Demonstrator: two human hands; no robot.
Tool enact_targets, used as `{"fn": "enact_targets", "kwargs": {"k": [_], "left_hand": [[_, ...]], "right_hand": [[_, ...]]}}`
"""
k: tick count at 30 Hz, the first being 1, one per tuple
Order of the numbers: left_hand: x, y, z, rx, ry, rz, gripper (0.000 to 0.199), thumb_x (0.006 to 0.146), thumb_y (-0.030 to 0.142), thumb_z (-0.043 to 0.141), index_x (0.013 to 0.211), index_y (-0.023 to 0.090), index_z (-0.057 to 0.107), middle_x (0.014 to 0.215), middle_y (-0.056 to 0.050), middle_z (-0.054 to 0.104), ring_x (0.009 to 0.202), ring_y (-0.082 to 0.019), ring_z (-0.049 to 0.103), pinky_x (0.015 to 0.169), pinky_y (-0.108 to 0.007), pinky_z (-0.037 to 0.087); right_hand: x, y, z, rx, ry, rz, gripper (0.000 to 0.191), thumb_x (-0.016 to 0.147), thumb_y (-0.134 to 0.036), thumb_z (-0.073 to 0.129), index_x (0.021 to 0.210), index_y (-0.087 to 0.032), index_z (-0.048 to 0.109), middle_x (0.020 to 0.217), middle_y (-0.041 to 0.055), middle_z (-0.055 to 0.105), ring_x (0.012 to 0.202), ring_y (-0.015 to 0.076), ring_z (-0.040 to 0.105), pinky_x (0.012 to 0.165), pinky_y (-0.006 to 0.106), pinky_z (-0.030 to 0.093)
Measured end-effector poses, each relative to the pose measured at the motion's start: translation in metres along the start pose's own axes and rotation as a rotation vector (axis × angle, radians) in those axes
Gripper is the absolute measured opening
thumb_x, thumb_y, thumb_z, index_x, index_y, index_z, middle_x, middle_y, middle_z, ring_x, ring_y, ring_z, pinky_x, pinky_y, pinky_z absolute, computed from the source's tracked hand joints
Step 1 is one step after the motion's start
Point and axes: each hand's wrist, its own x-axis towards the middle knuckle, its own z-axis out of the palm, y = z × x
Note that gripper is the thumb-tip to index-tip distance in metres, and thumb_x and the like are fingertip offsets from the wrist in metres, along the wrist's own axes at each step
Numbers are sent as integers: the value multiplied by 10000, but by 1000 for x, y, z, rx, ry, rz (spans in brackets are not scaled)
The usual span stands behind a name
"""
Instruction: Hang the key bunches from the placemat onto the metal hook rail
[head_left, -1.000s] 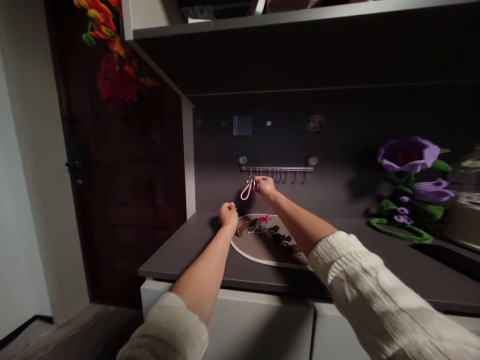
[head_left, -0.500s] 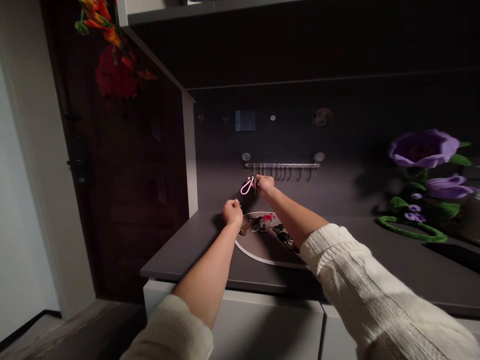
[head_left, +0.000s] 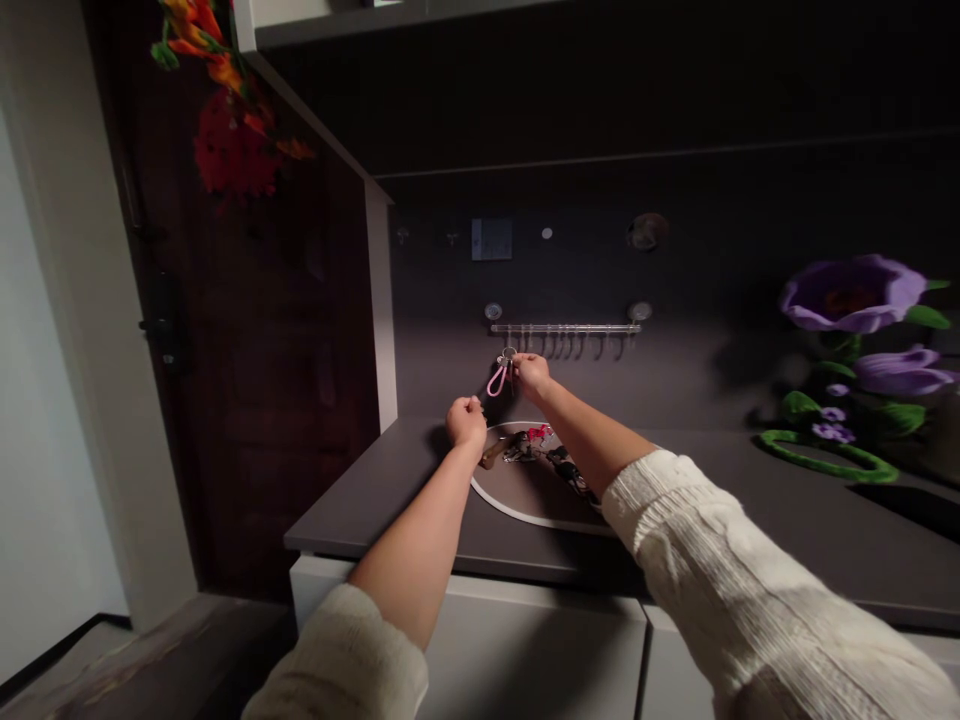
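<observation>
Right hand (head_left: 531, 373): grip pinched on metal ring (head_left: 509, 353) with pink loop (head_left: 496, 381), just below left end of far hook rail (head_left: 566, 329); whether hooked, cannot tell. Left hand (head_left: 466, 424): curled closed, nearer, contents hidden. Judged step: ring-to-hook placement. Next move calls for fine alignment before release.

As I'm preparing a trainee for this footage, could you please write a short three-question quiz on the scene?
1. Which hand holds the metal ring with the pink loop?
2. True or false: in the picture, the purple flowers stand to the right of the hook rail.
3. Fill in: the mat on the counter has a ____ edge.

Key: 1. The right hand. 2. True. 3. White.
</observation>
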Motion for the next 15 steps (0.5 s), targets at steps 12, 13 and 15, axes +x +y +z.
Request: {"fn": "enact_targets", "kwargs": {"k": [12,13,15], "left_hand": [[-9,11,-2,81,-153,170,180,766,278,457,708,158,578,670,-28,609,606,-118,548,632,-244,424],[-11,13,-3,97,-181,202,170,761,269,466,707,157,582,682,-33,613,624,-122,551,643,-247,424],[-17,17,-4,120,-242,266,149,749,248,484,701,157,592,701,-39,621,657,-128,556,666,-252,423]], "right_hand": [[-29,-10,-18,-41,-11,89,167,662,-6,489,721,-158,525,539,-21,501,475,60,466,507,174,399],[-31,-10,-20,-53,-10,83,176,654,-4,489,733,-157,526,536,-22,498,476,64,467,513,185,404],[-36,-10,-25,-80,-51,29,185,639,-1,484,741,-150,526,546,-13,508,479,73,474,527,207,414]]}}
